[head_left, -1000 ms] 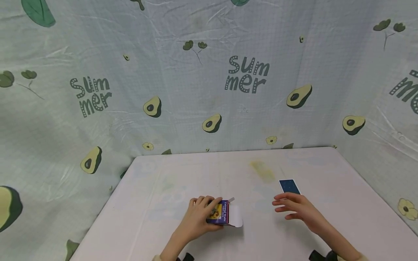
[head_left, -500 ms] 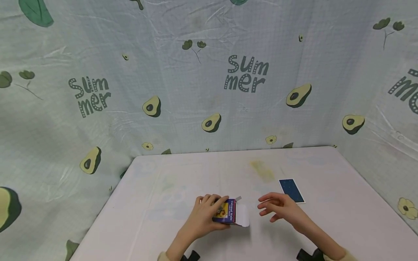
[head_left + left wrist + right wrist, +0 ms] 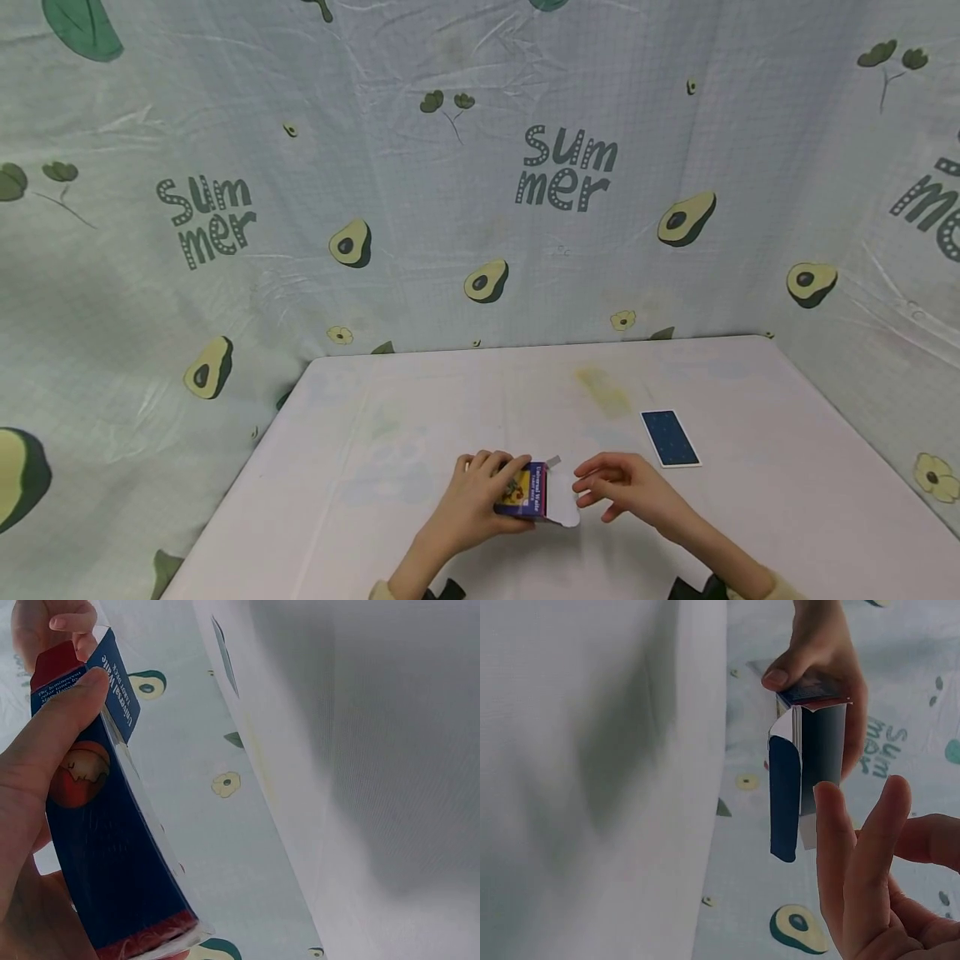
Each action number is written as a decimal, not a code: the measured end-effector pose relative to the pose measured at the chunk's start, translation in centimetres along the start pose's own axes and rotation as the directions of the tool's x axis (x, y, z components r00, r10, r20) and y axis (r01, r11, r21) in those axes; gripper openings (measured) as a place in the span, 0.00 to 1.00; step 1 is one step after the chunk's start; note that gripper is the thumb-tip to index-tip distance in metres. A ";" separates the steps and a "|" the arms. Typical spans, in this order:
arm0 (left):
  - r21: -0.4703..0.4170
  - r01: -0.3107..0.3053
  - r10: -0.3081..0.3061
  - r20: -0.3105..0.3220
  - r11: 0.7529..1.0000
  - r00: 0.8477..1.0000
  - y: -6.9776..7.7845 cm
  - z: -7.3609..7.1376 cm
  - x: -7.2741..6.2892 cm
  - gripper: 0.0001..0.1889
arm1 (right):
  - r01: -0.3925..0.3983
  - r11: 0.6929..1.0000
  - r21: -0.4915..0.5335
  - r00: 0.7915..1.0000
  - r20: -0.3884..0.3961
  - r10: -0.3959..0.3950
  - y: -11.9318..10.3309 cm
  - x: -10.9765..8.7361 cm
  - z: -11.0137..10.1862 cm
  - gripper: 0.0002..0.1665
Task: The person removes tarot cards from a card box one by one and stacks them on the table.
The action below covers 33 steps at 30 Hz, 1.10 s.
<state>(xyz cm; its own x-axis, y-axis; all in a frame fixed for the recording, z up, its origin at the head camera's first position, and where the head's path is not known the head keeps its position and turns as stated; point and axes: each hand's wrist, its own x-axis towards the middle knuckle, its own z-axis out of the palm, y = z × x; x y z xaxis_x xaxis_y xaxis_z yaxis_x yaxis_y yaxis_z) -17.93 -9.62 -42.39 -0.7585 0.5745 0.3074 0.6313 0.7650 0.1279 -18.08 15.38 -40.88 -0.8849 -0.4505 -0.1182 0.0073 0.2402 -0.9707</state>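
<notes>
My left hand (image 3: 468,504) grips a small blue and yellow tarot card box (image 3: 519,492), thumb on one face and fingers across the opposite side. The box is held over the table with its open end toward the right, and a white-lined flap (image 3: 562,497) sticks out there. In the right wrist view, pale edges (image 3: 797,727) show along one side of the dark opening. My right hand (image 3: 628,492) hovers just beside the flap, its fingers loosely bent and holding nothing. A dark blue, white-bordered card (image 3: 671,439) lies farther back on the right.
The pale table (image 3: 390,417) carries a yellowish stain (image 3: 603,393) toward its back. Behind and at both sides hangs a light curtain (image 3: 420,208) printed with avocados and lettering.
My right hand has moved left from over the blue card to beside the box's flap, uncovering the card. My left hand has shifted slightly right with the box.
</notes>
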 end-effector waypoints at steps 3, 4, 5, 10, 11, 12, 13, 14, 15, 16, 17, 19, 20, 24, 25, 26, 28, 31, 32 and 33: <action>0.011 -0.008 0.008 -0.011 1.000 1.000 0.0 0.1 0.0 0.40 | -0.004 1.000 -0.001 1.000 0.010 0.004 0.3 0.2 0.3 0.22; 0.012 -0.009 0.009 -0.013 1.000 1.000 0.0 0.2 0.0 0.40 | -0.006 1.000 -0.002 1.000 0.011 0.006 0.4 0.3 0.4 0.22; 0.013 -0.011 0.011 -0.016 1.000 1.000 0.0 0.2 0.0 0.40 | -0.006 1.000 -0.003 1.000 0.012 0.006 0.5 0.4 0.5 0.22; 0.025 -0.022 0.023 -0.039 0.999 0.999 0.1 0.4 0.0 0.40 | 0.006 1.000 0.002 1.000 0.015 -0.006 1.0 0.7 0.8 0.21; 0.029 -0.024 0.025 -0.043 0.999 0.999 0.1 0.4 0.0 0.40 | 0.005 1.000 0.005 1.000 0.016 -0.006 1.1 0.8 0.9 0.20; 0.032 -0.026 0.028 -0.047 0.999 0.998 0.1 0.4 0.0 0.40 | 0.004 1.000 0.008 1.000 0.017 -0.004 1.1 0.9 1.0 0.20; 0.032 -0.027 0.028 -0.048 0.999 0.998 0.1 0.4 0.0 0.40 | -0.001 1.000 0.011 1.000 0.017 0.001 1.2 0.9 1.1 0.20; 0.033 -0.027 0.029 -0.048 0.999 0.998 0.1 0.4 0.0 0.40 | -0.005 1.000 0.012 1.000 0.017 0.004 1.2 1.0 1.2 0.19; 0.033 -0.027 0.028 -0.047 0.999 0.998 0.1 0.4 0.0 0.40 | -0.008 1.000 0.011 1.000 0.017 0.008 1.2 1.0 1.3 0.20; 0.031 -0.025 0.026 -0.044 0.999 0.999 0.1 0.3 0.0 0.40 | -0.011 1.000 0.010 1.000 0.018 0.010 1.2 1.1 1.3 0.20; 0.030 -0.025 0.026 -0.040 0.999 0.999 0.1 0.3 0.0 0.40 | -0.012 1.000 0.010 1.000 0.020 0.012 1.3 1.1 1.4 0.20; 0.024 -0.023 0.023 -0.031 0.999 0.999 0.1 0.2 0.0 0.40 | -0.017 1.000 0.008 1.000 0.023 0.017 1.3 1.2 1.5 0.21; 0.021 -0.023 0.023 -0.027 1.000 0.999 0.2 0.2 0.0 0.39 | -0.019 1.000 0.007 1.000 0.024 0.019 1.4 1.3 1.5 0.22; 0.011 -0.022 0.023 -0.017 1.000 1.000 0.3 0.0 0.0 0.39 | -0.035 0.999 0.001 0.999 0.016 0.035 1.6 1.5 1.8 0.23; 0.010 -0.023 0.024 -0.018 1.000 1.000 0.3 0.0 0.0 0.39 | -0.037 0.999 0.000 0.999 0.012 0.037 1.6 1.6 1.8 0.23; 0.010 -0.024 0.025 -0.019 1.000 1.000 0.3 0.0 0.0 0.39 | -0.039 0.999 -0.001 0.999 0.008 0.039 1.7 1.7 1.9 0.23; 0.012 -0.029 0.030 -0.027 0.999 0.999 0.3 0.0 0.0 0.39 | -0.040 0.999 0.000 0.999 0.003 0.040 1.8 1.8 2.1 0.23; 0.014 -0.035 0.035 -0.034 0.999 0.999 0.3 -0.1 0.0 0.39 | -0.039 0.999 -0.003 0.999 -0.003 0.039 1.9 2.0 2.2 0.23; 0.014 -0.035 0.035 -0.034 0.999 0.999 0.3 -0.2 0.0 0.39 | -0.041 0.999 -0.006 0.999 -0.004 0.041 1.9 2.1 2.2 0.23; 0.014 -0.035 0.036 -0.034 0.999 0.999 0.3 -0.2 0.0 0.39 | -0.043 0.999 -0.009 0.999 -0.005 0.043 2.0 2.2 2.3 0.23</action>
<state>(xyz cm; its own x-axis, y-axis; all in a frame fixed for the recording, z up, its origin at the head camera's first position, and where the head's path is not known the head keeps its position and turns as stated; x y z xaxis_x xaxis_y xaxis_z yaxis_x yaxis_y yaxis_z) -17.72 -9.40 -42.15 -0.7297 0.5913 0.3435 0.6552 0.7482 0.1039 -18.94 12.93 -43.52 -0.8862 -0.4354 -0.1583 0.0410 0.2668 -0.9629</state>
